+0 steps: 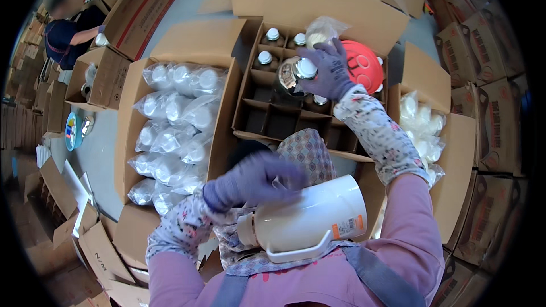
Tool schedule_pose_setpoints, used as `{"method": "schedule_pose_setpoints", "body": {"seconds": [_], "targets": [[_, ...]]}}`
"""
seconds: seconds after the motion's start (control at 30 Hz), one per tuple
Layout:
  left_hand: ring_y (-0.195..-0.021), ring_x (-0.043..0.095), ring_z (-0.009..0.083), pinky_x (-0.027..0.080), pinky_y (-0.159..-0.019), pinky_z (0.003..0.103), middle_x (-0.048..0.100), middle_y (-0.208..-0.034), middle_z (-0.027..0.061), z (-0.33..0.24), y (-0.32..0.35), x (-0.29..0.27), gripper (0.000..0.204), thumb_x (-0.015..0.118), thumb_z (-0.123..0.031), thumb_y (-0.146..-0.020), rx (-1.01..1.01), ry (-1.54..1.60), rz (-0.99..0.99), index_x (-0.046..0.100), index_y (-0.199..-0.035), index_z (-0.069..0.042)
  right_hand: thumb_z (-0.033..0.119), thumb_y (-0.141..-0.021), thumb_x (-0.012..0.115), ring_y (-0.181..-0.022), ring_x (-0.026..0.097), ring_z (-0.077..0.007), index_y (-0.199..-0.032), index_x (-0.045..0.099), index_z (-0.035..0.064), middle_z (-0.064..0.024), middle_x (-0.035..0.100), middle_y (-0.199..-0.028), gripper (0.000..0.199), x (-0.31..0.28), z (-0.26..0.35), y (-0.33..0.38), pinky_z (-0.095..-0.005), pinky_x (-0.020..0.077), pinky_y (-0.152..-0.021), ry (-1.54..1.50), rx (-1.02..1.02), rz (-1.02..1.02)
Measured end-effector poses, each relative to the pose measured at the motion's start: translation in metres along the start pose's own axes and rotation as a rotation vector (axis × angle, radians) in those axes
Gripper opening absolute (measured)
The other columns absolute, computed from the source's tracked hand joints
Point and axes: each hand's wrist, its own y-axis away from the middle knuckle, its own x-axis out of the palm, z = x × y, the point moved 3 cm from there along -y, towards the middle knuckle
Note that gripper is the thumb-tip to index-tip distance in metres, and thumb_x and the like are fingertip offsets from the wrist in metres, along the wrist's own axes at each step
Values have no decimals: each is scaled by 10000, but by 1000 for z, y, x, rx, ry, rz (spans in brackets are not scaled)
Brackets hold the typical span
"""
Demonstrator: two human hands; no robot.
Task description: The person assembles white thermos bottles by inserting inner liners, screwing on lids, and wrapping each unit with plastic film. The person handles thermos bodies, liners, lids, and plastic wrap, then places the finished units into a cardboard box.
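My right hand point(331, 73), in a grey-purple glove, reaches into a divided carton point(318, 146). Its fingers are round the white-capped top of a shiny silver bottle point(287, 78), which stands tilted at the compartments. Just beside that hand lie a round red disc point(364, 67) and a clear plastic bag point(327, 27). Across my lap rests a white jug point(313, 213) on its side, its handle toward me and an orange-and-white label near one end. My left hand point(256, 179), gloved too, is just above the jug; motion smears its fingers.
An open carton point(122, 136) of bagged white pieces stands at the left, another carton point(460, 153) of bagged pieces at the right. Several white-capped bottles point(273, 35) fill compartments at the back. Stacked cartons point(495, 125) line the right. A person point(65, 31) works at the far left.
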Motion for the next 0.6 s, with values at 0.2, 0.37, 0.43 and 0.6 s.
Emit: {"method": "schedule_pose_setpoints", "body": {"seconds": [0.2, 0.37, 0.43, 0.6], "targets": [[-1233, 450, 378, 391, -1025, 448, 405, -1337, 241, -25, -68, -50, 1109, 864, -264, -567, 226, -792, -926, 225, -1423, 34, 272, -615, 760, -1210, 491, -274, -1298, 500, 99, -101, 621, -1139, 751, -143, 66, 32, -479, 228, -1106, -279, -199, -305], [-1080, 561, 234, 523, -876, 367, 487, -1231, 131, -8, -78, -34, 797, 741, -56, -711, 325, 394, -902, 295, -1371, -39, 138, -842, 636, -1159, 549, -252, -1370, 342, -5, -136, 510, -1280, 621, -105, 25, 127, -361, 529, -889, -1358, 350, -796], [-1039, 579, 217, 535, -872, 370, 493, -1192, 110, -13, -89, -4, 722, 674, 41, -735, 295, 670, -918, 306, -1350, -49, 328, -904, 571, -1132, 570, -302, -1357, 391, 66, -138, 545, -1258, 553, -74, 31, 162, -438, 544, -860, -1952, 538, -481], [-1055, 538, 211, 496, -921, 365, 496, -1172, 106, -11, -82, 11, 615, 664, 9, -781, 283, 261, -736, 348, -1304, -63, 483, -915, 528, -1017, 639, -320, -1143, 533, 108, -112, 620, -1098, 439, -76, 35, 211, -487, 570, -782, -2180, 626, -362]]}}
